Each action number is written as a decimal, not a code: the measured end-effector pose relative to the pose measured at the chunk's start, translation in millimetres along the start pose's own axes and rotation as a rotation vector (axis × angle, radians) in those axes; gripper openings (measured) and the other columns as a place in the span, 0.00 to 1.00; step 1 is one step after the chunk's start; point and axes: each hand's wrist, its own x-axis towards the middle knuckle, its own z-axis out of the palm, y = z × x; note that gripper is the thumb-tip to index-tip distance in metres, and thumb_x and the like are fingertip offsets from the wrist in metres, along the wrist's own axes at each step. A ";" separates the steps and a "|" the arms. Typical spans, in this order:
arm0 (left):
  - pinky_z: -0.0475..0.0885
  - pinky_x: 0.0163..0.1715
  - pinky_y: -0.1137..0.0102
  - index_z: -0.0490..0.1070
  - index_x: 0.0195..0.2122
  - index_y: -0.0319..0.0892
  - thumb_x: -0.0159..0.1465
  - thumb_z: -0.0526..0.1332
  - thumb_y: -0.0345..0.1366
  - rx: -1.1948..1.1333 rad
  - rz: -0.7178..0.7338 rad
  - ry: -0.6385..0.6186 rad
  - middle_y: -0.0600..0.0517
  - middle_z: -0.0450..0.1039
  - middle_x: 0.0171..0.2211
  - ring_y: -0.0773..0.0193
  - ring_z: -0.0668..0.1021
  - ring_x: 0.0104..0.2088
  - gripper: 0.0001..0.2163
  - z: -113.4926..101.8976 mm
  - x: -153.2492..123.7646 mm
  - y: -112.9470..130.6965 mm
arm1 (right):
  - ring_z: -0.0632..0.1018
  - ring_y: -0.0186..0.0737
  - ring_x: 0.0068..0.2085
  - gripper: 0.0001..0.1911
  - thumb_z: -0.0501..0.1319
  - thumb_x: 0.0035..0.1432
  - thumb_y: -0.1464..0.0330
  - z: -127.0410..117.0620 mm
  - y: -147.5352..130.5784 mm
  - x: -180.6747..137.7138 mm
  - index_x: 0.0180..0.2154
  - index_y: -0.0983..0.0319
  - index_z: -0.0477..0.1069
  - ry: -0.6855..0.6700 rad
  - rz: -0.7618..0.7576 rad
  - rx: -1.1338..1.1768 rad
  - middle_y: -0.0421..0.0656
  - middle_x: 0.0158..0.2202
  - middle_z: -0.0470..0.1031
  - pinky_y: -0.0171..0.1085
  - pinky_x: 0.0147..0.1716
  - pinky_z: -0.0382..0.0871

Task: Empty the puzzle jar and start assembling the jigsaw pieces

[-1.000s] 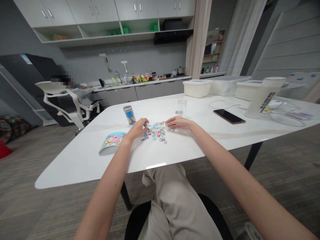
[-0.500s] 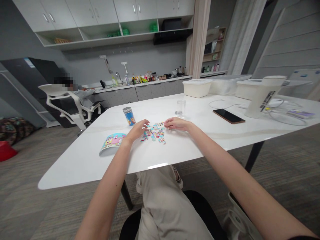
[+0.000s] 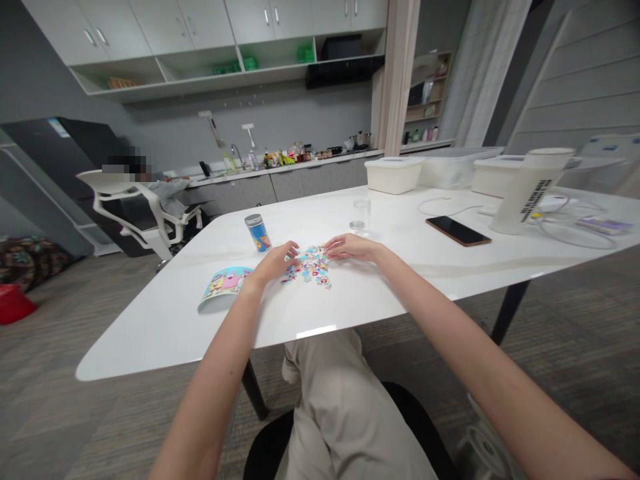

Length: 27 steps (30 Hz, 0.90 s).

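Observation:
A loose pile of small, colourful jigsaw puzzle pieces (image 3: 311,265) lies on the white table (image 3: 165,333) between my hands. My left hand (image 3: 278,260) rests at the pile's left edge, its fingers curved and apart with nothing visible in them. From the right, my right hand (image 3: 353,247) reaches to the pile's upper right edge. Its fingers are stretched out over the pieces, and no held piece can be made out. Left of my left forearm lies a curled picture sheet (image 3: 225,285) with cartoon figures. A blue can (image 3: 258,233) with a silver lid stands beyond my left hand.
Past my right hand sits a clear jar (image 3: 361,215). Farther right are a phone (image 3: 457,231), a white tumbler (image 3: 525,193), cables and white bins (image 3: 394,176). A person (image 3: 167,193) sits at the back left near the kitchen counter.
My right hand has shifted slightly left, farther over the pile's edge, and its fingers have spread. My left hand has barely moved. My legs have shifted to the right below the table.

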 end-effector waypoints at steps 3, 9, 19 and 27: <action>0.72 0.45 0.63 0.66 0.45 0.44 0.59 0.62 0.35 0.058 0.031 0.028 0.48 0.77 0.39 0.58 0.79 0.41 0.13 1.0 0.9 1.8 | 0.80 0.34 0.36 0.11 0.71 0.45 0.78 -1.7 0.6 0.3 0.33 0.65 0.76 0.008 -0.027 -0.038 0.45 0.35 0.81 0.29 0.35 0.74; 0.72 0.43 0.65 0.66 0.47 0.44 0.62 0.59 0.39 0.111 0.026 -0.030 0.49 0.78 0.39 0.59 0.79 0.41 0.13 4.9 4.0 6.9 | 0.76 0.30 0.29 0.11 0.71 0.46 0.77 -3.7 3.6 0.5 0.34 0.65 0.75 0.043 -0.085 -0.088 0.42 0.30 0.78 0.28 0.28 0.71; 0.73 0.42 0.65 0.70 0.43 0.46 0.59 0.61 0.37 0.081 0.027 -0.053 0.48 0.79 0.41 0.56 0.80 0.41 0.11 1.2 6.9 3.6 | 0.76 0.31 0.30 0.11 0.72 0.46 0.75 -2.6 0.8 -3.7 0.34 0.65 0.75 0.047 -0.103 -0.129 0.43 0.31 0.78 0.29 0.27 0.70; 0.72 0.40 0.66 0.72 0.38 0.44 0.57 0.61 0.33 0.029 0.065 -0.055 0.51 0.79 0.35 0.59 0.79 0.36 0.08 -1.3 4.0 8.1 | 0.73 0.29 0.27 0.12 0.69 0.43 0.80 -3.0 2.3 -0.9 0.33 0.65 0.76 0.075 -0.076 -0.146 0.40 0.28 0.77 0.27 0.25 0.66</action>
